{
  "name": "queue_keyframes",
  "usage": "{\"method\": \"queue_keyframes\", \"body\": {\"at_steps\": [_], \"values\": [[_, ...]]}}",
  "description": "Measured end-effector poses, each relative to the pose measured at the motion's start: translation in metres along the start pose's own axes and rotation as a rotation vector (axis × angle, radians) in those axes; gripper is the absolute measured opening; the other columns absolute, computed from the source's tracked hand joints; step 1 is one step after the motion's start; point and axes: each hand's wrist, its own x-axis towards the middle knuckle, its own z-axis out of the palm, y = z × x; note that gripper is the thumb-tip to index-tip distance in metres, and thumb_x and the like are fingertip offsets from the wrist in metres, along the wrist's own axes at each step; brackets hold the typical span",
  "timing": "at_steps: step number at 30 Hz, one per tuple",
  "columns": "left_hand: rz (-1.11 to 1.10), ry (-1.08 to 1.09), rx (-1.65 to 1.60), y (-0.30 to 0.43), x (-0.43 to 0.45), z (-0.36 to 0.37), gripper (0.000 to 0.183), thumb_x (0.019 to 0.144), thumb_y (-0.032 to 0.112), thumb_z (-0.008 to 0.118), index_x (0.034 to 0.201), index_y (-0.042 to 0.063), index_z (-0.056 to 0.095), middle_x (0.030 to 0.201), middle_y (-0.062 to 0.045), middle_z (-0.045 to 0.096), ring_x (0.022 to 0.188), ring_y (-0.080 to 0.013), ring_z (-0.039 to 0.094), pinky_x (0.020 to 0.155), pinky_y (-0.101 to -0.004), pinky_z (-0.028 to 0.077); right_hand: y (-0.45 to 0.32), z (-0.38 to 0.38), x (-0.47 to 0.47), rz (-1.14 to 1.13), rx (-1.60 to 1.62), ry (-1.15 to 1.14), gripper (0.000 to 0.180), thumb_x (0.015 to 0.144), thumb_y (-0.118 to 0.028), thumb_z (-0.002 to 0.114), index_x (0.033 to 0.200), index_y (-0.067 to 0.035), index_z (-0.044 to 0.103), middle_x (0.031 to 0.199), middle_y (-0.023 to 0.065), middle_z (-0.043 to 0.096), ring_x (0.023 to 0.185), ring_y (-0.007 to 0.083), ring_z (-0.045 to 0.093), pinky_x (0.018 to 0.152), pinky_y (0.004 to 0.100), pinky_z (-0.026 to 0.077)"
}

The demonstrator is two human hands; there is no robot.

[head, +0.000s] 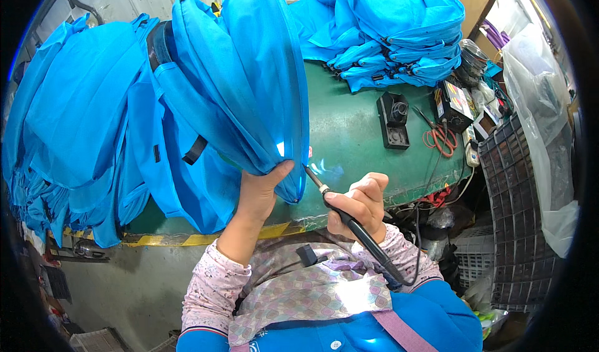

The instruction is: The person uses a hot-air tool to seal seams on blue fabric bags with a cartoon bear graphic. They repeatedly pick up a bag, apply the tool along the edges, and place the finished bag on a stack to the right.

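My left hand (264, 183) grips the lower end of a blue fabric piece (262, 71) with a curved, stiff-looking rim, its thumb pressing on the cloth. A soldering iron (351, 223) with a black handle and cable is held in my right hand (360, 204). Its metal tip points up and left and is at the rim's edge, just right of my left thumb; whether it touches cannot be told. Wisps of smoke show beside the tip. A black strap (195, 150) shows on blue fabric left of my left hand.
More blue fabric pieces (84, 99) are heaped at the left, and a stack (407, 33) lies at the back right. On the green tabletop (346, 118) are a black soldering iron stand (393, 120), red-handled scissors (440, 139) and a black control box (453, 106). A dark grid panel (514, 211) leans at the right.
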Motion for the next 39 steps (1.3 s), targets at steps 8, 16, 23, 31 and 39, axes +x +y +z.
{"method": "queue_keyframes", "body": {"at_steps": [8, 16, 23, 31, 39], "values": [[-0.012, 0.155, -0.026, -0.02, 0.0, -0.004, 0.054, 0.082, -0.001, 0.077, 0.131, 0.003, 0.054, 0.121, -0.007, 0.064, 0.108, -0.0194, 0.064, 0.094, -0.034, 0.051, 0.008, 0.009, 0.007, -0.069, -0.051, 0.001, 0.032, 0.076, -0.017, 0.074, 0.107, -0.014, 0.069, 0.064, -0.0075, 0.05, 0.064, 0.0145, 0.046, 0.074, 0.034, 0.035], [0.057, 0.17, 0.074, -0.019, 0.0, -0.004, 0.049, 0.082, 0.003, 0.079, 0.126, 0.003, 0.057, 0.118, -0.005, 0.065, 0.106, -0.0164, 0.062, 0.094, -0.0323, 0.049, 0.014, 0.004, 0.012, 0.207, 0.28, 0.097, 0.021, 0.089, -0.012, 0.068, 0.109, -0.007, 0.065, 0.073, 0.0021, 0.06, 0.069, 0.0203, 0.048, 0.074, 0.0357, 0.039], [0.056, 0.219, 0.229, -0.018, -0.009, -0.01, 0.035, 0.084, 0.004, 0.076, 0.116, 0.004, 0.062, 0.113, -0.006, 0.065, 0.102, -0.0154, 0.061, 0.088, -0.0321, 0.049, 0.047, 0.049, 0.047, -0.016, 0.016, 0.055, 0.061, 0.077, 0.001, 0.073, 0.132, -0.018, 0.053, 0.138, 0.0125, 0.059, 0.127, 0.0362, 0.05, 0.097, 0.0443, 0.046], [0.143, 0.329, -0.24, -0.028, -0.029, -0.043, 0.039, 0.085, 0.003, 0.06, 0.124, 0.005, 0.056, 0.119, -0.007, 0.063, 0.107, -0.0215, 0.06, 0.096, -0.0366, 0.047, 0.077, 0.061, 0.026, 0.104, -0.007, 0.118, 0.065, 0.075, 0.013, 0.062, 0.133, -0.016, 0.051, 0.145, 0.0169, 0.052, 0.132, 0.0424, 0.046, 0.107, 0.0471, 0.041], [0.012, 0.122, -0.052, -0.031, -0.019, -0.027, 0.042, 0.089, 0.004, 0.07, 0.129, 0.003, 0.058, 0.125, -0.008, 0.064, 0.114, -0.0176, 0.061, 0.098, -0.0345, 0.047, 0.035, 0.061, 0.028, 0.107, -0.08, 0.1, 0.04, 0.089, -0.017, 0.069, 0.126, -0.02, 0.055, 0.139, 0.0121, 0.06, 0.136, 0.0336, 0.047, 0.116, 0.0599, 0.018]]}}
